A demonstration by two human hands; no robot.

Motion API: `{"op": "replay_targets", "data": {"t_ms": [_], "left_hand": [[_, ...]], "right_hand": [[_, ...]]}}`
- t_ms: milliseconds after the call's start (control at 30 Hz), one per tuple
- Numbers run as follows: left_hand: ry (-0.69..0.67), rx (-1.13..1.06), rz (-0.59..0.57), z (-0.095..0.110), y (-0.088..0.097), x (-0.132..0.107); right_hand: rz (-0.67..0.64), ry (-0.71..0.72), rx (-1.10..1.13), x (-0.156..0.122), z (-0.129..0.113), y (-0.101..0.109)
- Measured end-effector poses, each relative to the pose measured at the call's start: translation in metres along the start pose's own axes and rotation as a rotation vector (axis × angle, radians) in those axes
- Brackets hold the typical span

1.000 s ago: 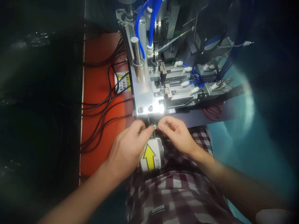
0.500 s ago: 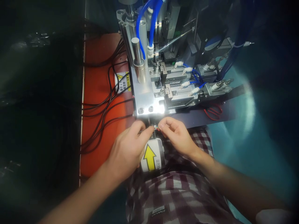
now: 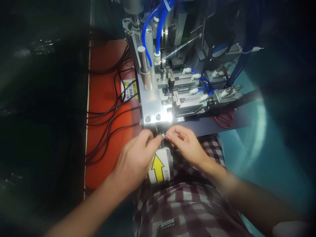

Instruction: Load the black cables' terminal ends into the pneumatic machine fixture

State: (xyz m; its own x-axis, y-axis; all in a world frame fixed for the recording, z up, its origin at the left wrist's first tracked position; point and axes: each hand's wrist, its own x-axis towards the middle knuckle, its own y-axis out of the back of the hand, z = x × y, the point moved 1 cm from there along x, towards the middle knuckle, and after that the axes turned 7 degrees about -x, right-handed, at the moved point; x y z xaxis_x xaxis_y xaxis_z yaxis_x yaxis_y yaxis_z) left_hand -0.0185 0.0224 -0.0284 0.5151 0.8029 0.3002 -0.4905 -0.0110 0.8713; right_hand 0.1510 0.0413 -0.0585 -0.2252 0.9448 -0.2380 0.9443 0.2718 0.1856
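Note:
My left hand point(image 3: 137, 151) is closed in a pinch just below the machine's front edge. Facing it, my right hand point(image 3: 184, 141) is also pinched, its fingertips almost meeting the left ones. Between the fingertips shows a tiny silvery part with a bit of red point(image 3: 164, 135); its kind is too small to make out, and fingers cover most of it. Under the hands runs a narrow dark track point(image 3: 161, 144). Below that sits a white cover point(image 3: 161, 164) bearing a yellow arrow, partly behind my left hand.
Ahead stands a metal machine block point(image 3: 155, 105) with an upright silver rod point(image 3: 143, 59), blue air hoses point(image 3: 159, 33) and pneumatic slides point(image 3: 190, 105). Black cables point(image 3: 108, 131) cross the orange surface point(image 3: 98, 177) at left. A red wire loop point(image 3: 224, 119) lies at right.
The machine sits slightly lower and further left in view, as the camera has tilted a little. Both hands keep their pinch at nearly the same place.

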Motion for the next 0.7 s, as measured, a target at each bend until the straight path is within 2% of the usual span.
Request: {"op": "replay_targets", "data": {"t_ms": [133, 300, 433, 700], "left_hand": [[0.006, -0.004, -0.007, 0.0001, -0.0001, 0.0], [0.02, 0.005, -0.01, 0.0009, -0.0001, 0.0012], [0.008, -0.001, -0.005, 0.002, 0.0009, 0.0017], [-0.034, 0.028, 0.005, 0.001, 0.0027, 0.0023]], "right_hand": [[0.115, 0.132, -0.189, -0.002, 0.0, -0.0021], [0.079, -0.019, 0.043, -0.0008, 0.003, -0.008], [0.135, 0.091, -0.04, -0.0002, 0.0057, -0.0092], [-0.004, -0.027, 0.134, 0.0041, 0.0029, -0.0035]]}}
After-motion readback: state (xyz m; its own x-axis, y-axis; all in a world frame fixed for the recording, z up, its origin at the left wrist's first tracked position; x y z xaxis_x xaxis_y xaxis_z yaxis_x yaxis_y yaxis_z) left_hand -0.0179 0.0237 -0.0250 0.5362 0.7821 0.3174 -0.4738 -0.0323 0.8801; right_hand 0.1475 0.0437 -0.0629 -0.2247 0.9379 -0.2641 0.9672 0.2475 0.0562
